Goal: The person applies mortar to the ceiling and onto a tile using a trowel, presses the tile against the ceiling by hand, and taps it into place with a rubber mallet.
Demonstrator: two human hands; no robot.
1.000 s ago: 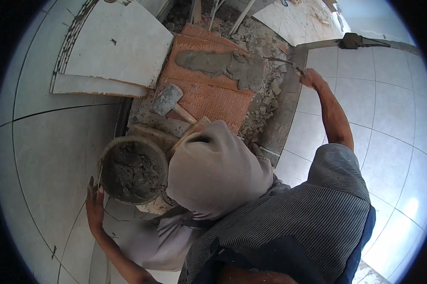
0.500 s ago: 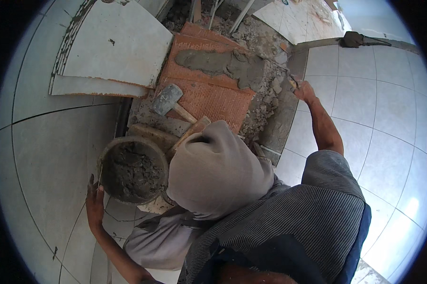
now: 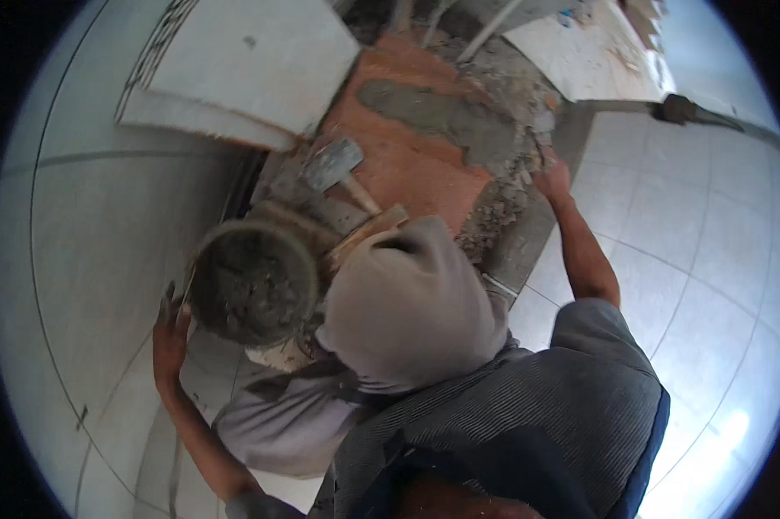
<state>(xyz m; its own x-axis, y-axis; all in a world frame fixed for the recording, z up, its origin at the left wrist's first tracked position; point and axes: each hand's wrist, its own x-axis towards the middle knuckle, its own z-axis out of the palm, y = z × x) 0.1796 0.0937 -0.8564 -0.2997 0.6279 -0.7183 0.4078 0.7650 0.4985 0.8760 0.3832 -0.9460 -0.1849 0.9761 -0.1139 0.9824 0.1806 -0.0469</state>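
My right hand (image 3: 553, 178) is closed round the handle of a trowel (image 3: 544, 137), whose blade is blurred and hard to make out against the mortar and rubble. Beside it, a grey strip of wet mortar (image 3: 442, 117) lies across the ribbed orange back of a tile (image 3: 407, 169). On the left, my left hand (image 3: 172, 336) is at the outer side of a round bucket (image 3: 305, 259), its fingers stretched and apart near the rim and a thin wire. Lumpy grey mortar (image 3: 252, 290) lies inside the bucket.
A mallet (image 3: 336, 166) with a wooden handle rests by the orange tile. Large pale tiles (image 3: 243, 60) are stacked at the far left. Broken rubble (image 3: 494, 216) borders the tile's right side. My covered knee (image 3: 412, 303) is between bucket and tile.
The whole view has shifted, so the floor things appear farther right. My right hand and trowel have moved slightly nearer to me. My left hand stays beside the bucket, its fingers more spread.
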